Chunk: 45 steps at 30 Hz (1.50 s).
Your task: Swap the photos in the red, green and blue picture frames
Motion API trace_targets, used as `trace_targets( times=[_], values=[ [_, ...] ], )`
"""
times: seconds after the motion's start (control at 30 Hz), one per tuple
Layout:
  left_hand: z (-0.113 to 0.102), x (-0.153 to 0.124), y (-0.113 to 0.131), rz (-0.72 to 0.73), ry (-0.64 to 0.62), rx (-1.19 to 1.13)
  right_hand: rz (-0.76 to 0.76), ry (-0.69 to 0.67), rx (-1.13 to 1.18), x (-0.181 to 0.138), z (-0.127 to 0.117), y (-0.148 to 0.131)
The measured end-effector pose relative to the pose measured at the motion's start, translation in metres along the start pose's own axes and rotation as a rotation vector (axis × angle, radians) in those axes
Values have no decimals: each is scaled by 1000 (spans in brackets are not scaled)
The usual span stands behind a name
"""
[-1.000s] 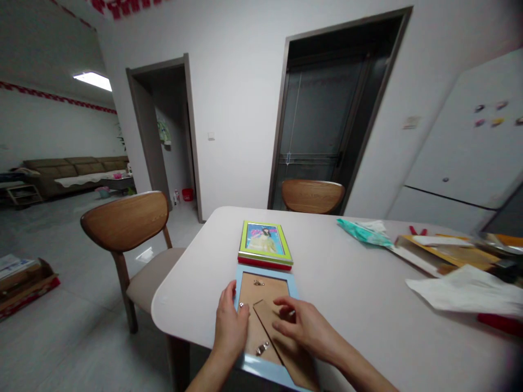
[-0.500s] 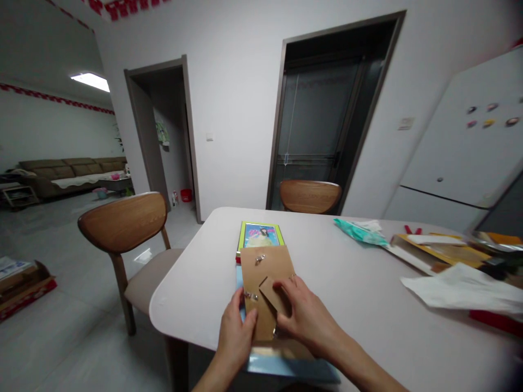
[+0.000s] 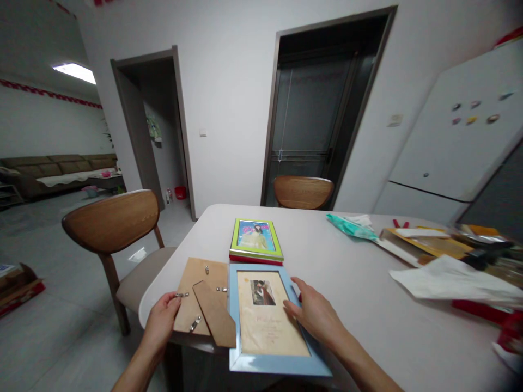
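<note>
A light blue picture frame lies face down at the near edge of the white table, its paper insert with a small photo showing. My left hand pinches the left edge of the brown backing board, held just left of the frame, its stand leg and metal clips facing up. My right hand rests on the frame's right edge, fingers spread. A green frame stacked on a red one lies just beyond.
A wooden chair stands at the table's left, another chair at the far side. Papers, a teal packet, cardboard and white sheets clutter the right of the table. A white fridge stands at the right.
The backing board has been lifted off the blue frame and carried to the left by my left hand, uncovering the insert. My right hand shifted onto the frame's right edge.
</note>
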<state>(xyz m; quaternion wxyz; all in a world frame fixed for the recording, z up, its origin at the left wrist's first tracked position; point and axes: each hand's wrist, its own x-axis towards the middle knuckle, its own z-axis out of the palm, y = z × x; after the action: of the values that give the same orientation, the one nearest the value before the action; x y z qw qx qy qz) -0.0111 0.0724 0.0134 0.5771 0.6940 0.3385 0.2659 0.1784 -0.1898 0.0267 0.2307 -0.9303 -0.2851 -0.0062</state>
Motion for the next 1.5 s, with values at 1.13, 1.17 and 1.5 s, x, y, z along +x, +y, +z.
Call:
trace_targets(
  times=[1.13,1.17,1.5],
  values=[
    [50,-74,26,323,10,379,205,36,240,-10,-15,33],
    [50,-75,21,315,-9,413,202,45,184,-10,-15,35],
    [45,-75,12,465,-80,854,167,48,-64,-16,-11,38]
  ],
)
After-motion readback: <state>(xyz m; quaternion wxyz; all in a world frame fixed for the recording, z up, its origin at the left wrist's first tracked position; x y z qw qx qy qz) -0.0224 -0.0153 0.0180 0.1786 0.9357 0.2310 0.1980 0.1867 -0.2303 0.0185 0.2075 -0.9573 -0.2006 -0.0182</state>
